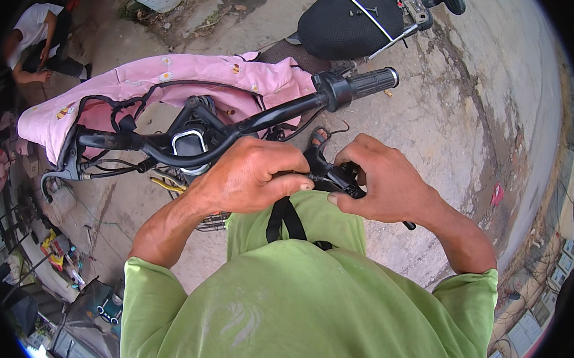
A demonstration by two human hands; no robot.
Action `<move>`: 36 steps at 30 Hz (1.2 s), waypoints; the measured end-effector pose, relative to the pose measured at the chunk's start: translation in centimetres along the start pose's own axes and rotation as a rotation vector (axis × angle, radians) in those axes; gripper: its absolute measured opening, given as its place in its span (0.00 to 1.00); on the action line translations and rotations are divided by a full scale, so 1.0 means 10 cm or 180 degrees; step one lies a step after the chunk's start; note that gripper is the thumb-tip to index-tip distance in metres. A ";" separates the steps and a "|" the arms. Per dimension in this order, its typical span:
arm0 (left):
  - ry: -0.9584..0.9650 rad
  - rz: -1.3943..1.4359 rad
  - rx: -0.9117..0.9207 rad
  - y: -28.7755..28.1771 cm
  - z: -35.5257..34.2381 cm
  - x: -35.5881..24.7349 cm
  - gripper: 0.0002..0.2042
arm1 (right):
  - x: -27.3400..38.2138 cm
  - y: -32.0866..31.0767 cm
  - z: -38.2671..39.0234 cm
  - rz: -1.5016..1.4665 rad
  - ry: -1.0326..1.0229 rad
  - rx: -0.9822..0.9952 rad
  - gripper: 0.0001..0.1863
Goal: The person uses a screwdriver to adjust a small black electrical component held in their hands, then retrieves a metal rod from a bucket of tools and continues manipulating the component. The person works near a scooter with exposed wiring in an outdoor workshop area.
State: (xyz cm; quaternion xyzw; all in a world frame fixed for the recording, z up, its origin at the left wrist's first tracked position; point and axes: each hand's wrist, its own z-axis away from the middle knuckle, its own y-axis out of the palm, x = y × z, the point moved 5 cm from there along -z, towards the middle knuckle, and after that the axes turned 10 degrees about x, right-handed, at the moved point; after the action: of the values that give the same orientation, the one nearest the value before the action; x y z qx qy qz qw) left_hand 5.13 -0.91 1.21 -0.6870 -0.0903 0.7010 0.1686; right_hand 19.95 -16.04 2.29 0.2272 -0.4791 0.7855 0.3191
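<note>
Right hand [388,179] curls firmly round the lever [344,177]; left hand [254,173] pinches its other side, nearly closed. Looks like lever adjusting; next calls for steady alignment.

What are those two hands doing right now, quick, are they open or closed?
Left hand: closed, finger and thumb pinched; what's between them can't be told.
Right hand: closed, holding a black lever part.

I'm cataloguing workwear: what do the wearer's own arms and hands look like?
The left hand and right hand are gloveless, and no watch or bracelet shows at either wrist. The forearms are bare up to loose, short lime-green sleeves of a shirt with a pale, curved mark on its front.
</note>
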 end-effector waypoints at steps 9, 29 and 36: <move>-0.0049 0.0284 -0.0061 -0.04 -0.01 0.00 0.08 | -0.21 0.29 0.20 -0.3532 0.0088 0.0571 0.35; -0.0566 -0.0533 0.0106 0.16 -0.27 -0.08 0.11 | -0.43 0.31 0.21 -0.2675 0.0205 0.0103 0.44; -0.0378 -0.0457 0.0370 0.14 -0.25 -0.05 0.08 | -0.27 0.25 0.33 -0.1743 -0.0195 0.0158 0.47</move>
State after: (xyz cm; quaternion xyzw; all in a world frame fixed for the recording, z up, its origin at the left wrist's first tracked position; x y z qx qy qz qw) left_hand 7.47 -2.65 1.04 -0.6251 -0.1083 0.7306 0.2524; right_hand 20.23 -20.58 0.37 0.3797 -0.3898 0.6742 0.4993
